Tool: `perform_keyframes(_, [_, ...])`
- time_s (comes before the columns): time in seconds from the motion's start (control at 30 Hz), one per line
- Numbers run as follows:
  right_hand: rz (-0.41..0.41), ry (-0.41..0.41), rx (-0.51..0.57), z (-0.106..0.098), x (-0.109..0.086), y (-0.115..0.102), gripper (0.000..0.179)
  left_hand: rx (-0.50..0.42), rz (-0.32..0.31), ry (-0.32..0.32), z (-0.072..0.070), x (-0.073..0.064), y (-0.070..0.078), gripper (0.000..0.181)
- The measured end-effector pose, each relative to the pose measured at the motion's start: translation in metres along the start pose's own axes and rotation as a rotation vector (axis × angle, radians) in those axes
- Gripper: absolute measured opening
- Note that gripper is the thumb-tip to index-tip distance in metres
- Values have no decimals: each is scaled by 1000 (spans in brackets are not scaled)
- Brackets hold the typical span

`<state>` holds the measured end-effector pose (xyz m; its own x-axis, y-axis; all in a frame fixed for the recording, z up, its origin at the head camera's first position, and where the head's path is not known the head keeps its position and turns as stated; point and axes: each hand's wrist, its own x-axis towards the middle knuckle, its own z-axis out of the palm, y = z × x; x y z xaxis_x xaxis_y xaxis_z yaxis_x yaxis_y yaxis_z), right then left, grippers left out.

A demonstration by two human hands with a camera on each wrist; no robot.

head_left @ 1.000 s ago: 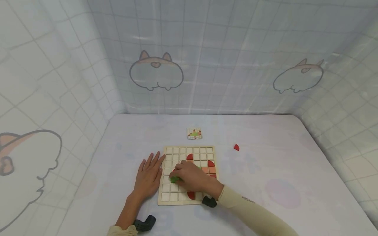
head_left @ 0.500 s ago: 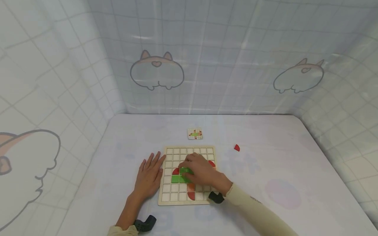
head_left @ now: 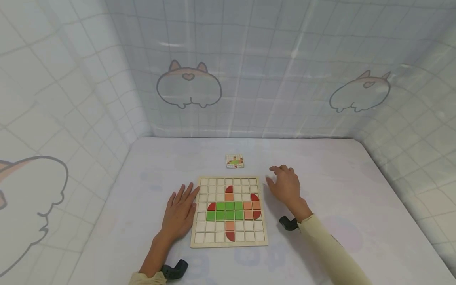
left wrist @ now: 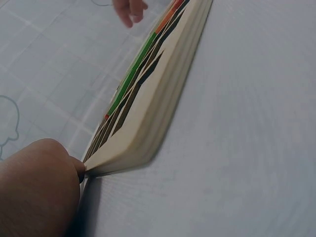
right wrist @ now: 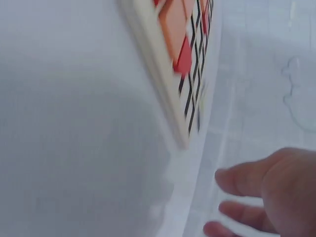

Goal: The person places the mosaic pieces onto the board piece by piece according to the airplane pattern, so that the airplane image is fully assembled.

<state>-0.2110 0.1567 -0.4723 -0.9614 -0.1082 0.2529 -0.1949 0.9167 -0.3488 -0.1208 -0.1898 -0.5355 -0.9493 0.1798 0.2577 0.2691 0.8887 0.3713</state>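
A square wooden grid board (head_left: 228,245) lies flat on the table. Set in its cells are several green squares (head_left: 229,206), orange squares (head_left: 247,206) and red quarter-circle pieces (head_left: 230,236). My left hand (head_left: 179,215) rests palm down along the board's left side, fingers straight, fingertips at its edge. To the right of the board, my right hand (head_left: 286,186) hovers with thumb and fingers apart and loosely bent. Nothing shows between them in the head view or the right wrist view. The spot where a loose red quarter-circle lay is covered by this hand.
A small printed card (head_left: 234,161) with a coloured grid pattern lies behind the board. Each wrist wears a black device (head_left: 175,270). White tiled-print sheets (head_left: 249,71) hang behind and at both sides of the table.
My right hand has left the green squares on the board and moved right, over the place of the loose red quarter-circle. The board's coloured pieces are now uncovered. My left hand stays put.
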Motion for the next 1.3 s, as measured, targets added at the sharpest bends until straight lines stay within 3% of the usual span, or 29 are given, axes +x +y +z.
perform_keyframes(0.17, [166,-19,-65,-3,6,20,44,-5,-5,-8,-1,0,0,51])
perform_keyframes(0.27, [218,-40,-102,-3,8,29,40,-9,-6,-13,-2,0,1,51])
perform_keyframes(0.4, [216,-55,-103,-1,8,38,25,0,-6,-16,-2,0,1,51])
perform_keyframes(0.57, [187,-89,23,0,10,40,13,4,-4,-11,-2,1,2,52])
perform_keyframes(0.77, [147,-179,157,4,14,32,21,-6,-3,-1,-1,0,1,51])
perform_keyframes(0.9, [36,-198,259,6,12,16,17,-17,-1,1,1,0,0,51])
perform_keyframes(1.07, [-136,-251,418,8,6,-24,15,-13,-5,-6,0,1,-1,51])
perform_keyframes(1.3, [-467,-404,548,23,-1,-85,17,-27,-10,-15,-4,2,1,51])
